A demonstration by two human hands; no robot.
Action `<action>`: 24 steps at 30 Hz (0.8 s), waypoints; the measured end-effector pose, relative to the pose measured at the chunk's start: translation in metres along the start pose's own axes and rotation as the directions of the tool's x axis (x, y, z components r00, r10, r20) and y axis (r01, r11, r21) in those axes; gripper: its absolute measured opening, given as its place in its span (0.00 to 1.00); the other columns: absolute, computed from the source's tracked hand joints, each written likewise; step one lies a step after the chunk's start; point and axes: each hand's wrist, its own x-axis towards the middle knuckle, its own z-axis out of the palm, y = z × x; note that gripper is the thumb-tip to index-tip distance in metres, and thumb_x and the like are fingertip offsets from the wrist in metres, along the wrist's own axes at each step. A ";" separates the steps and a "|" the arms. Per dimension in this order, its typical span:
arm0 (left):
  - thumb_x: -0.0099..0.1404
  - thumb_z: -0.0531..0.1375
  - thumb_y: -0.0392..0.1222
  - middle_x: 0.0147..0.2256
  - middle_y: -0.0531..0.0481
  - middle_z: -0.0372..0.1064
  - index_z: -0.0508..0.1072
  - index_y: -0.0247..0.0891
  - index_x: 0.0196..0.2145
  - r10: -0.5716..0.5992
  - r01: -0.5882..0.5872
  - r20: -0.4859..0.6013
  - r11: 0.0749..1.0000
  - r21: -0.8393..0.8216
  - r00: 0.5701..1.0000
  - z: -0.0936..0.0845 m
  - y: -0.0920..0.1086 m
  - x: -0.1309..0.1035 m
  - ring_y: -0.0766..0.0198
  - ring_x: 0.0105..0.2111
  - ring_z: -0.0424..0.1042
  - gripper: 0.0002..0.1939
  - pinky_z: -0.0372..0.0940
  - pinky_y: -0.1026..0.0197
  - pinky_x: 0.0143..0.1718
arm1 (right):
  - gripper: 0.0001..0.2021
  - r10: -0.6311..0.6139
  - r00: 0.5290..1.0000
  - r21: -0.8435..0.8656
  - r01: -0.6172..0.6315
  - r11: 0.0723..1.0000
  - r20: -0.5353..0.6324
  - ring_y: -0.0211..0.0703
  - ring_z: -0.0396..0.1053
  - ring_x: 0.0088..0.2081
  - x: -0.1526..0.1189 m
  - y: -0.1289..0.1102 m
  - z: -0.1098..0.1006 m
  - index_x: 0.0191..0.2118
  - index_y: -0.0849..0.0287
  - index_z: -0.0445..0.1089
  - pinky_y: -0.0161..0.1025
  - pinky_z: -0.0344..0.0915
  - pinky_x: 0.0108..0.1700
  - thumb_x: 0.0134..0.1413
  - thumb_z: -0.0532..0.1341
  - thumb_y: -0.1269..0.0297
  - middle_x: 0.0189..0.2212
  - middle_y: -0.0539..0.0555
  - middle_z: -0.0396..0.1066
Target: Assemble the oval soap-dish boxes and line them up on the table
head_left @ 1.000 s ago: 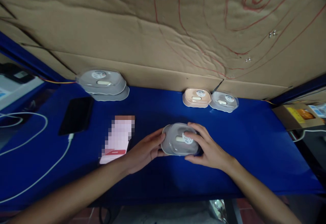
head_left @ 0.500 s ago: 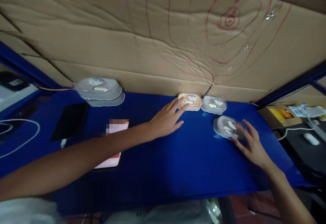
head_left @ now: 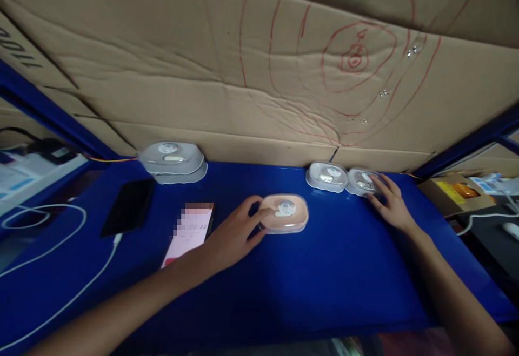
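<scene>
A: Where is the peach case point(head_left: 291, 216) sitting?
B: It's occupying the middle of the bench point(head_left: 324, 275); whether it's resting or hovering slightly, I can't make out.
A: And the left hand point(head_left: 233, 232)?
B: Its fingers are gripping the case's left end.
A: What's the right hand point(head_left: 392, 206) doing?
B: Its fingers are touching the outer grey case point(head_left: 357, 183), spreading over its right side; I can't say whether they're gripping.
A: Anything beside that?
B: The inner grey case point(head_left: 326, 178) is standing just left of it, by the cardboard wall point(head_left: 194, 96).
A: Farther left?
B: A lit phone point(head_left: 192, 229) is lying near the left forearm, and stacked grey cases point(head_left: 176, 162) are standing behind.
</scene>
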 end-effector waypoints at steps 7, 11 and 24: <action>0.63 0.71 0.43 0.69 0.36 0.53 0.62 0.47 0.68 -0.107 0.109 0.045 0.994 -0.034 0.993 0.021 0.011 -0.015 0.38 0.67 0.64 0.39 0.61 0.38 0.67 | 0.35 -0.110 0.992 0.074 0.105 0.992 0.068 0.68 0.45 0.78 0.011 -0.132 0.033 0.78 0.48 0.46 0.78 0.46 0.71 0.74 0.49 0.41 0.77 0.66 0.47; 0.60 0.73 0.42 0.74 0.38 0.53 0.57 0.50 0.72 -0.140 0.143 0.026 0.977 -0.156 0.990 0.027 0.009 -0.012 0.34 0.75 0.49 0.47 0.33 0.28 0.75 | 0.43 -0.550 0.778 0.378 0.432 0.819 0.304 0.63 0.47 0.78 -0.021 -0.209 0.027 0.79 0.45 0.43 0.67 0.53 0.73 0.69 0.59 0.37 0.78 0.63 0.47; 0.53 0.79 0.39 0.66 0.40 0.67 0.68 0.48 0.66 -0.482 0.406 0.219 0.326 -0.854 0.848 0.011 0.016 -0.008 0.43 0.64 0.68 0.46 0.70 0.50 0.58 | 0.34 -0.246 0.951 0.604 0.086 0.792 0.187 0.58 0.51 0.76 -0.048 -0.232 0.038 0.77 0.43 0.49 0.62 0.57 0.74 0.73 0.57 0.46 0.75 0.60 0.53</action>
